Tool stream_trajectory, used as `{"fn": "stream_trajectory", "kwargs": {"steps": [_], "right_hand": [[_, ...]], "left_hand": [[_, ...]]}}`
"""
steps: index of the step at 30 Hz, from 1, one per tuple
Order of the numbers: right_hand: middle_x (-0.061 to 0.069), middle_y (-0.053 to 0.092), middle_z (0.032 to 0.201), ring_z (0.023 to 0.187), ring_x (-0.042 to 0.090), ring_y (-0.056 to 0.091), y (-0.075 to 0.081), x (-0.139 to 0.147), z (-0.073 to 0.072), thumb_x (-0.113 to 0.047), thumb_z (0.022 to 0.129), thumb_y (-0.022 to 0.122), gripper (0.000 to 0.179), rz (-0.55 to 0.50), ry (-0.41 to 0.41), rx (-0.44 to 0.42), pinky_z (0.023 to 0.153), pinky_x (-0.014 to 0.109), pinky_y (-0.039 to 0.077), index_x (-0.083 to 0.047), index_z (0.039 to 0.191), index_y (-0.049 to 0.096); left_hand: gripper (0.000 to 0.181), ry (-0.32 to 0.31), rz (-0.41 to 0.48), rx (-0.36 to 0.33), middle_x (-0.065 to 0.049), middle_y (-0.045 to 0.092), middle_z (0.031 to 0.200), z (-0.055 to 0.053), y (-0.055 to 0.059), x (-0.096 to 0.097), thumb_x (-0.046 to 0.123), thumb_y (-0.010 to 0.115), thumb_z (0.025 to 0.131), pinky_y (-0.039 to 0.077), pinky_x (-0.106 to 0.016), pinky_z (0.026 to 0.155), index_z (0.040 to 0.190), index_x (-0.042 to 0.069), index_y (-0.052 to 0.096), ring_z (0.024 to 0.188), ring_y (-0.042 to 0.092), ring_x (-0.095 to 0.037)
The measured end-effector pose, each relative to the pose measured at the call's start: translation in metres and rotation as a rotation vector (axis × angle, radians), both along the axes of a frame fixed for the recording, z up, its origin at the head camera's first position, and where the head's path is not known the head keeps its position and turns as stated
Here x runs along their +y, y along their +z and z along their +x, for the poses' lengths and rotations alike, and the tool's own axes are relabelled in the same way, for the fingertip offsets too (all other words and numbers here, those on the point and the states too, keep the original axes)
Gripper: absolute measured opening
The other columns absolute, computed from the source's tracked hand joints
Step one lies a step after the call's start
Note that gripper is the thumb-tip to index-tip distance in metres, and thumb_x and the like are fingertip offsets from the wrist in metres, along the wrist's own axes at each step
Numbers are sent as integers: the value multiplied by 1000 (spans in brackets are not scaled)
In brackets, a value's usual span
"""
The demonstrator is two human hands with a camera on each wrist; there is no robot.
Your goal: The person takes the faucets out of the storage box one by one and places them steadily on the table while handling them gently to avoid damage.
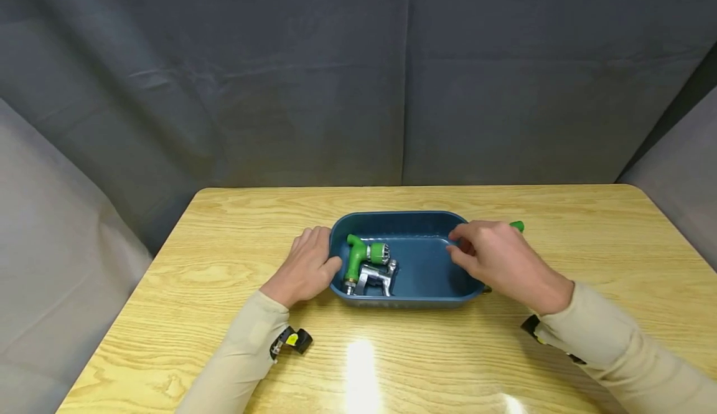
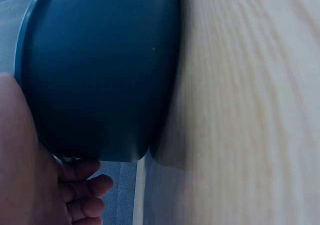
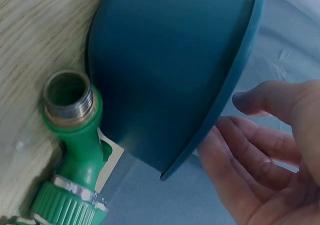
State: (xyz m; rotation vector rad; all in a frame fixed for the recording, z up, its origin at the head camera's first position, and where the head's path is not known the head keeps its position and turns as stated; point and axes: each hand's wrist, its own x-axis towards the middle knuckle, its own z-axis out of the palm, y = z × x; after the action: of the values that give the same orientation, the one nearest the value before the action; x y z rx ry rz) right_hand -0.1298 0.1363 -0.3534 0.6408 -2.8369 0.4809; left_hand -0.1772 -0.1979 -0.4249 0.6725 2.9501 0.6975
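Observation:
My left hand holds the left end of a blue plastic bin, its thumb at the rim. The left wrist view shows the fingers bent by the bin's outer wall. Over the bin's right end is my right hand, thumb and fingers apart with nothing between them. Inside the bin, on the left, lie a green tap and a chrome tap. Another green tap, with a threaded metal end, lies on the table just outside the right end, mostly hidden by my right hand in the head view.
The bin stands on a light wood-grain table, whose far edge runs a little behind it. Dark grey cloth hangs behind the table, and paler cloth hangs at the left side.

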Motion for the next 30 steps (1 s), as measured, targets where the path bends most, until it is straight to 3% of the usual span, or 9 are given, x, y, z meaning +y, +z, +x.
{"fn": "stream_trajectory", "kwargs": {"steps": [17,30], "right_hand": [[-5,67,74,58,-2,50,-4,-10,0,-15,91,75,9,11,54,-8,53,21,44,-10,97,78],[1,70,81,60,-2,51,-6,-20,0,-11,91,73,11,27,104,-16,56,19,46,-7,100,77]], "left_hand": [[35,2,-5,-9,-6,47,100,3,3,5,24,46,96,29,-37,86,123,3,51,95,37,-24],[37,4,-16,5,-6,50,103,3,4,8,26,47,95,30,-36,85,123,3,52,96,39,-24]]}}
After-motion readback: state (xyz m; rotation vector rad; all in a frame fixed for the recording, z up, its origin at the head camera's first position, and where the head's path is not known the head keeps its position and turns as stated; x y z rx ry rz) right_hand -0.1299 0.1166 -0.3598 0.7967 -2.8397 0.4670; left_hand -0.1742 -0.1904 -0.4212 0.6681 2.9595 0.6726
